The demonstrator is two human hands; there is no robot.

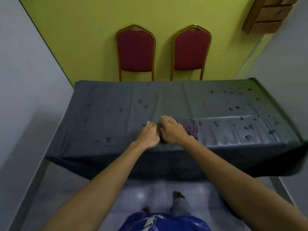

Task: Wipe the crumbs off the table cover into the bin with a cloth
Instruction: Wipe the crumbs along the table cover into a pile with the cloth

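Head view: two hands, left (pixel 148 136) flat on grey table cover (pixel 103 104), fingers together; right (pixel 171 130) pressing one striped cloth (pixel 189 126), fingers together; two red chairs (pixel 135 50) behind; scattered crumbs (pixel 248 126), uncountable.

The table cover (pixel 116 97) is dark grey, dotted with brown crumbs (pixel 250 126). The cloth (pixel 188 126) has dark and white stripes. Two far chairs (pixel 135 50) are red with golden frames against a yellow-green wall (pixel 83 30)

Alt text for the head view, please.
Both hands, left hand and right hand, press a striped cloth flat on a grey table cover scattered with crumbs. Two red chairs stand behind against a yellow wall.
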